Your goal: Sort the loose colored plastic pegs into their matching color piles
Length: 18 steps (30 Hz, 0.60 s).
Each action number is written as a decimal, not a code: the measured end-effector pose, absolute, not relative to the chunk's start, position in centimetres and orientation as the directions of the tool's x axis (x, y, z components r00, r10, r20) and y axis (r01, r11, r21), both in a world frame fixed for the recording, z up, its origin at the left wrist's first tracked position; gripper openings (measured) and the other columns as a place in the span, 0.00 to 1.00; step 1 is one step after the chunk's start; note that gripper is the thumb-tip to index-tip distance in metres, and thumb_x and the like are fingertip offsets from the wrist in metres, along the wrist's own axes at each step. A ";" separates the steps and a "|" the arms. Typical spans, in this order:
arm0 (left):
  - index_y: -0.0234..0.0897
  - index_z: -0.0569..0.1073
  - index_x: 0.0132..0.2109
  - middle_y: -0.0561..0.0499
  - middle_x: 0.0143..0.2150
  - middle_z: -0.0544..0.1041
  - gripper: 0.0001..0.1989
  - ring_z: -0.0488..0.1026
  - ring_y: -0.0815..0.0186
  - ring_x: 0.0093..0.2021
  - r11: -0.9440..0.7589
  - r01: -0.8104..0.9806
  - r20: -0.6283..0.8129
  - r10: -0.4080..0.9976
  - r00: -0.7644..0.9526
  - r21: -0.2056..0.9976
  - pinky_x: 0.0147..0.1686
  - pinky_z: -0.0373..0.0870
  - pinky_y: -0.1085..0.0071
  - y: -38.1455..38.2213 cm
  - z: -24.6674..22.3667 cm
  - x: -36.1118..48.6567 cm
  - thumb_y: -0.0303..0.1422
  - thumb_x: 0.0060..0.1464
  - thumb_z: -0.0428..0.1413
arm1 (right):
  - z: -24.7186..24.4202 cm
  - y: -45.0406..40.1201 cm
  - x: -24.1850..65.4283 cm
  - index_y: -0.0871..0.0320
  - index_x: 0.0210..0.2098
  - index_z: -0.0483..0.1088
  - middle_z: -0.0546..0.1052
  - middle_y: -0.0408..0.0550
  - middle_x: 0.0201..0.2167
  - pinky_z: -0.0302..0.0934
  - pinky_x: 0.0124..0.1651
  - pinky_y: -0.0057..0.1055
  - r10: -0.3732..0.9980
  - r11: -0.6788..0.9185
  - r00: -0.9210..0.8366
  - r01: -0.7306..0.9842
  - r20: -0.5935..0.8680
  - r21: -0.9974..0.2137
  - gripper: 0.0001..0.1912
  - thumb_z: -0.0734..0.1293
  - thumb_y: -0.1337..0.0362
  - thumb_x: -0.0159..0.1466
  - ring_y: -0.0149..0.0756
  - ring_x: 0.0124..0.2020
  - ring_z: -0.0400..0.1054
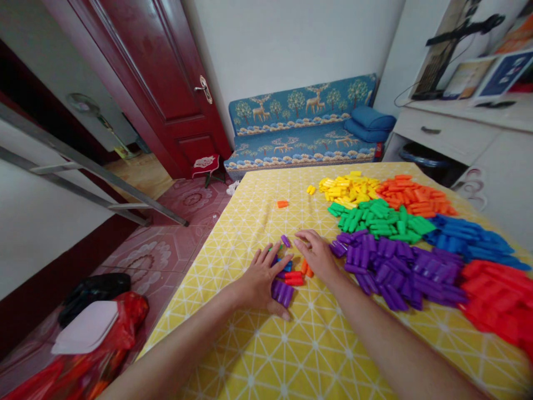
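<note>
My left hand (263, 278) lies with fingers spread over a small mixed group of plastic pieces, partly hiding them. Purple pieces (282, 293), red pieces (294, 278) and a blue piece (287, 266) show at its right side. My right hand (315, 253) is just right of the group, fingers curved down beside orange pieces (307, 269); whether its fingertips hold anything is too small to tell. One loose purple piece (285, 240) lies between the hands on the yellow patterned tablecloth (258, 344).
Sorted piles of yellow (350, 189), orange (416, 195), green (378, 219), purple (395, 266), blue (470, 239) and red pieces (499, 297) cover the table's right side. Farther back lie a small orange piece (282, 204) and a yellow one (311, 190). A blue sofa (291, 144) stands beyond.
</note>
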<state>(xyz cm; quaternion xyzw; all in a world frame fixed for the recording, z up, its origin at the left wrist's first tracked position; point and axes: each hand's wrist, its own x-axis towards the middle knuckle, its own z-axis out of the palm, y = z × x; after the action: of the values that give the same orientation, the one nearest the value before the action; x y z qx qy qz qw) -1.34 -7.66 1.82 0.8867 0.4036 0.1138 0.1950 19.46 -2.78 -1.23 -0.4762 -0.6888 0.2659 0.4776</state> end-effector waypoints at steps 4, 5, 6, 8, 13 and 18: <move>0.43 0.54 0.68 0.37 0.71 0.47 0.56 0.43 0.41 0.70 -0.564 0.738 0.200 0.824 0.530 0.371 0.64 0.43 0.40 -7.1 0.1 0.4 0.63 0.35 0.60 | -1.1 -2.7 19.1 0.56 0.47 0.70 0.73 0.53 0.49 0.65 0.52 0.40 0.923 0.355 0.038 0.295 0.382 -0.887 0.19 0.58 0.51 0.66 0.41 0.52 0.67; 0.42 0.57 0.67 0.37 0.71 0.49 0.53 0.45 0.42 0.70 -0.551 0.748 0.243 0.834 0.495 0.370 0.64 0.45 0.42 -6.4 -0.1 0.8 0.62 0.37 0.59 | -1.0 -2.8 19.0 0.56 0.48 0.69 0.73 0.53 0.50 0.63 0.55 0.42 0.925 0.349 0.054 0.269 0.376 -0.898 0.20 0.57 0.50 0.66 0.41 0.53 0.66; 0.41 0.59 0.66 0.36 0.70 0.51 0.51 0.48 0.43 0.69 -0.535 0.756 0.278 0.844 0.459 0.377 0.64 0.47 0.43 -5.4 -0.3 1.2 0.61 0.40 0.58 | -1.0 -2.8 19.1 0.55 0.49 0.69 0.72 0.53 0.51 0.61 0.57 0.43 0.926 0.344 0.067 0.248 0.371 -0.905 0.21 0.56 0.50 0.67 0.41 0.55 0.66; 0.38 0.61 0.65 0.35 0.69 0.53 0.45 0.51 0.44 0.68 -0.514 0.754 0.323 0.854 0.408 0.408 0.64 0.52 0.46 -3.2 -0.6 1.9 0.59 0.45 0.56 | -1.0 -2.8 19.2 0.55 0.50 0.68 0.72 0.53 0.53 0.57 0.60 0.45 0.926 0.343 0.081 0.224 0.368 -0.912 0.22 0.56 0.49 0.67 0.41 0.56 0.65; 0.40 0.64 0.63 0.40 0.69 0.53 0.31 0.50 0.52 0.69 -0.489 0.669 0.375 0.869 0.321 0.560 0.65 0.51 0.52 4.0 0.1 2.5 0.50 0.58 0.50 | -1.3 -2.6 19.3 0.55 0.51 0.68 0.70 0.53 0.55 0.53 0.63 0.46 0.903 0.395 0.076 0.246 0.423 -0.885 0.22 0.56 0.49 0.67 0.41 0.58 0.62; 0.35 0.67 0.61 0.37 0.65 0.61 0.28 0.55 0.51 0.67 -0.391 0.661 0.384 0.908 0.165 0.640 0.65 0.52 0.54 11.3 0.4 2.6 0.39 0.56 0.57 | -1.6 -2.4 19.4 0.57 0.51 0.69 0.70 0.55 0.55 0.53 0.64 0.46 0.896 0.402 0.081 0.268 0.437 -0.875 0.23 0.55 0.50 0.67 0.41 0.58 0.62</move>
<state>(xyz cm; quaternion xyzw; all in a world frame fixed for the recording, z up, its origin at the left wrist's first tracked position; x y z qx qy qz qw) 2.60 11.29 0.39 0.7452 0.5267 0.3743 0.1650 19.37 -2.36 -1.56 -0.4708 -0.6183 0.2779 0.5647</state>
